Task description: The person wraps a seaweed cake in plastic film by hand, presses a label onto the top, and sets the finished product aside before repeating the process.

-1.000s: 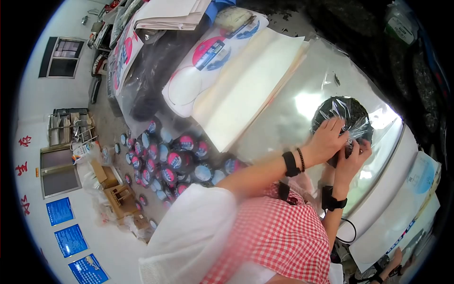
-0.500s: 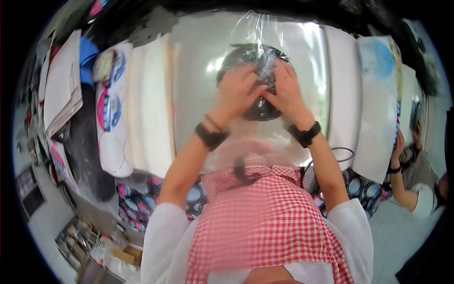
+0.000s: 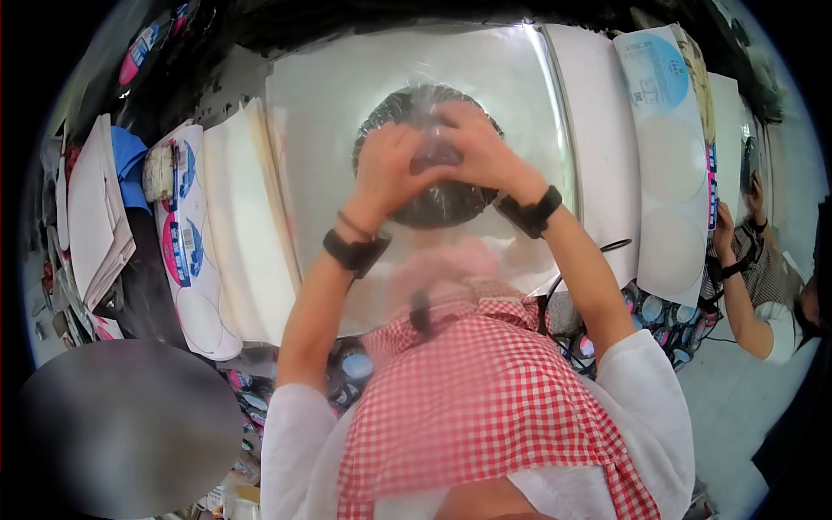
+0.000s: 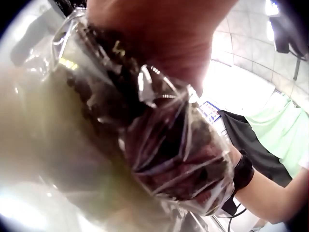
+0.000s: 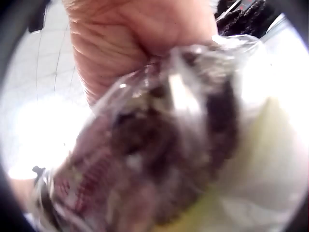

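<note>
A round, dark cake that looks like dried seaweed (image 3: pixel 438 211) sits inside a clear plastic bag on the shiny metal worktop (image 3: pixel 316 95). My left hand (image 3: pixel 390 165) grips the bag from the left, and my right hand (image 3: pixel 481 152) holds it from the right. Both thumbs point inward and come close together over the cake's middle. In the left wrist view, creased plastic (image 4: pixel 178 150) wraps tightly about the dark cake below the palm. Similar wrinkled film (image 5: pixel 145 125) shows blurred in the right wrist view. The backs of the hands hide most of the fingertips.
Pale sheets (image 3: pixel 238 225) and printed label sheets (image 3: pixel 186 251) lie left of the worktop. More sheets with round labels (image 3: pixel 672 156) lie to the right. Packed round bags (image 3: pixel 672 325) stand below. Another person's arm (image 3: pixel 737 303) is at far right; a blurred grey disc (image 3: pixel 130 425) fills the lower left.
The head view has swung from the left side to face the worktop. My hands stay on the bag; the plastic that stood up in a peak behind them is now lower. The grey disc has appeared.
</note>
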### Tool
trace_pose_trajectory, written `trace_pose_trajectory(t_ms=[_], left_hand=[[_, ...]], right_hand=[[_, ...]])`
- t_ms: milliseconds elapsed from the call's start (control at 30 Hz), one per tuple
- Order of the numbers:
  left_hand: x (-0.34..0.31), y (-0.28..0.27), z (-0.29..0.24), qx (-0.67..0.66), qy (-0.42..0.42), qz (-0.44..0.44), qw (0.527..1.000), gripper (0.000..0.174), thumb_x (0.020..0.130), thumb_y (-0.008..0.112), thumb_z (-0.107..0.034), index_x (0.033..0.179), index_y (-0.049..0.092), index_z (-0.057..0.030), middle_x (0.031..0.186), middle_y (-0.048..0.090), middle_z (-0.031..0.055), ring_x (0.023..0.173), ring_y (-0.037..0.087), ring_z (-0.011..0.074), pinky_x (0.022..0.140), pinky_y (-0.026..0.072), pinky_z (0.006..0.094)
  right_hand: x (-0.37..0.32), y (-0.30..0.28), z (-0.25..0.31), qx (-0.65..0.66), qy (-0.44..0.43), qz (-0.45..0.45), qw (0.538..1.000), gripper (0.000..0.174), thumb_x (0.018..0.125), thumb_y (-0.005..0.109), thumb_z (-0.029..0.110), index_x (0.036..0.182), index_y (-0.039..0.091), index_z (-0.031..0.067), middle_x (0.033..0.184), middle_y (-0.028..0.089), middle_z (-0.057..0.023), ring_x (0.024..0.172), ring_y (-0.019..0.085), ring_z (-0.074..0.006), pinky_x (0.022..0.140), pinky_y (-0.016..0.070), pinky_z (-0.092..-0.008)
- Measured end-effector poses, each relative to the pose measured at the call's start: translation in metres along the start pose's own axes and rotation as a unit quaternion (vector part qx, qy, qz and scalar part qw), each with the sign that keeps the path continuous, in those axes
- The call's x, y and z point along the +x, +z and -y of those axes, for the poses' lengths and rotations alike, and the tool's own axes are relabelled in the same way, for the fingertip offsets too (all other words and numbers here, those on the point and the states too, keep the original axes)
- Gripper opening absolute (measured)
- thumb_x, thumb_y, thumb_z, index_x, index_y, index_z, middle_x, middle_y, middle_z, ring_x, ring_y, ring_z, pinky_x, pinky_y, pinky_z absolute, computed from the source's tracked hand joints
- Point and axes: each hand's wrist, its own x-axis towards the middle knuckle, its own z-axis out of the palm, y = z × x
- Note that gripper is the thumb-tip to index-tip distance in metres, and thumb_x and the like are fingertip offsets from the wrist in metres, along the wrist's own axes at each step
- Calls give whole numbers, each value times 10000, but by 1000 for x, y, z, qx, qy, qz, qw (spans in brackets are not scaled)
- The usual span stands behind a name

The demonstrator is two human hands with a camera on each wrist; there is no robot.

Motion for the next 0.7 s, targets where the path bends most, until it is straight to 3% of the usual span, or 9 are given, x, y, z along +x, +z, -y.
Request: trace_pose_trajectory(t_ms=[67, 133, 200, 233, 300, 433, 533, 600, 700], left_hand=[[6, 4, -7, -70, 15, -203, 977, 554, 632, 821, -482, 857, 549, -55, 1092, 626, 99, 1051, 563, 312, 932, 415, 396], [12, 2, -8, -81, 61, -237, 966, 574, 625, 824, -490, 867, 537, -56, 1118, 630, 102, 1078, 556, 319, 947, 401, 409], [20, -3, 6, -32, 131, -113, 984, 598, 622, 826, -495, 890, 524, -54, 1159, 628, 111, 1107, 549, 328, 968, 388, 426], [18, -1, 12, -37, 106, -53, 992, 634, 617, 825, -502, 920, 504, -47, 1227, 602, 135, 1131, 545, 335, 995, 373, 430], [15, 3, 12, -64, 75, -35, 995, 659, 614, 825, -501, 967, 512, -40, 1227, 599, 137, 1121, 548, 342, 1002, 364, 432], [3, 0, 6, -78, 62, -23, 995, 692, 718, 744, -556, 1105, 542, -18, 1234, 590, 155, 1171, 511, 349, 1051, 301, 470], [-17, 12, -16, -81, -4, -256, 963, 739, 851, 595, -590, 1285, 499, 1, 1254, 570, 187, 1228, 457, 346, 1094, 217, 518], [-9, 14, -22, 3, -20, -183, 983, 608, 956, 465, -511, 1389, 466, -84, 1359, 529, 128, 1340, 368, 318, 1125, 127, 541], [2, 21, -20, 45, -42, -110, 992, 417, 983, 476, -353, 1375, 522, -218, 1420, 505, 10, 1398, 329, 279, 1140, 135, 502]], right_hand=[[-2, 2, -1, 40, 6, 23, 999, 419, 638, 800, 251, 999, 654, 98, 1143, 566, -85, 1132, 504, -308, 953, 424, -439], [-5, 3, 0, 12, -7, 16, 1000, 449, 644, 800, 254, 1024, 634, 82, 1102, 572, -75, 1096, 514, -304, 951, 419, -434], [-6, 6, -2, 1, -32, 4, 999, 499, 640, 804, 265, 1056, 612, 66, 1094, 569, -78, 1079, 519, -303, 946, 420, -435], [-10, 7, 2, 23, 12, -28, 999, 524, 640, 803, 267, 1076, 598, 61, 1096, 566, -81, 1089, 516, -300, 957, 413, -436], [-8, 5, 6, 61, 88, -101, 989, 573, 640, 802, 271, 1115, 569, 50, 1101, 562, -85, 1109, 511, -294, 980, 401, -437], [1, -1, 9, -46, 15, -17, 999, 604, 665, 777, 289, 1166, 534, 56, 1142, 553, -96, 1161, 493, -287, 1040, 361, -439], [3, 4, 2, -108, 0, 18, 994, 579, 691, 752, 309, 1167, 542, 52, 1169, 551, -99, 1183, 486, -282, 1066, 341, -438], [0, 11, 4, -168, -18, 21, 985, 570, 704, 740, 326, 1162, 551, 44, 1180, 552, -100, 1185, 488, -275, 1068, 340, -438], [0, 6, 6, -79, 34, 63, 994, 550, 786, 672, 335, 1203, 537, 1, 1240, 528, -137, 1235, 462, -302, 1102, 303, -452]])
